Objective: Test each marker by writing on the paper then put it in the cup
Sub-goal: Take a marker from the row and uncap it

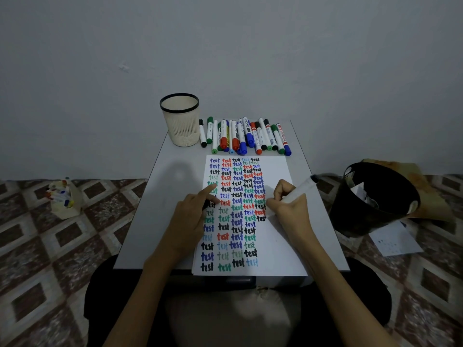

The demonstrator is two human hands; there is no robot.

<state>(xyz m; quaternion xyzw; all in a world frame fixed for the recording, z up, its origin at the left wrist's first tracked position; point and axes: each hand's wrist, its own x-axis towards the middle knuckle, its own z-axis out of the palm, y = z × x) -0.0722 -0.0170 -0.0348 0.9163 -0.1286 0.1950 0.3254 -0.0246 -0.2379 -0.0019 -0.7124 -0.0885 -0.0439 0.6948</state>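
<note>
We pinned the paper [275, 246] under our left hand [190, 216], forefinger straight, other fingers unclear, while our right hand [292, 211] gripped the marker [302, 191] low for firm strokes.

Black bin [370, 204] beside small table [160, 186].

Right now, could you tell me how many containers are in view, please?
3: a cream cup at the table's back left, a black bin on the floor at right, and a small holder of markers on the floor at left.
</note>
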